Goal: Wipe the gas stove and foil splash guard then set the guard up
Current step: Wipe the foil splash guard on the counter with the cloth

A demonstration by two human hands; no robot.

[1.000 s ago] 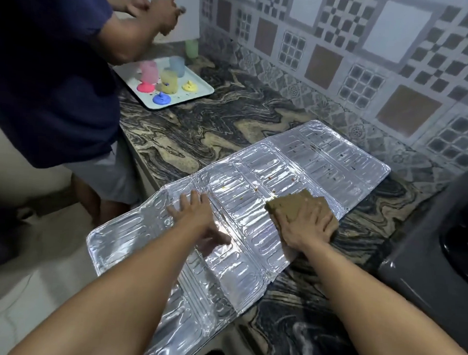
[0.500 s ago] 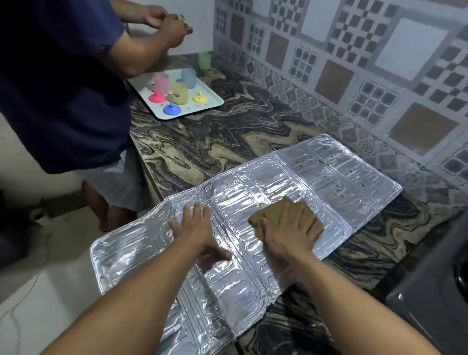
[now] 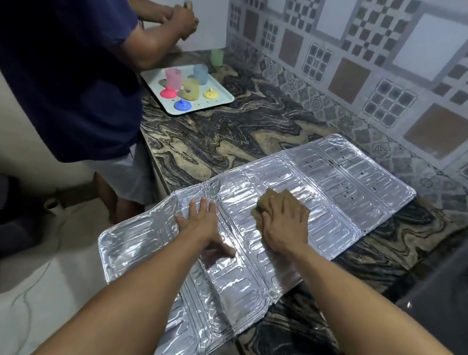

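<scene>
The foil splash guard (image 3: pixel 347 187) lies unfolded flat on the marbled counter, its left part hanging past the counter's front edge. Dark specks dot its far right panel. My left hand (image 3: pixel 200 224) lies flat on the foil with fingers spread, holding it down. My right hand (image 3: pixel 284 222) presses a brown cloth (image 3: pixel 265 203) onto the middle panel. A dark corner of the gas stove (image 3: pixel 447 299) shows at the right edge.
Another person in a dark blue shirt (image 3: pixel 61 62) stands at the counter's left end, hands busy over a white tray (image 3: pixel 222 101) with coloured cups and lids. A green cup (image 3: pixel 217 57) stands by the patterned tile wall (image 3: pixel 366 62).
My right hand has slid the brown cloth leftward across the foil, from the right panel to the middle one. My left hand has kept its place on the foil.
</scene>
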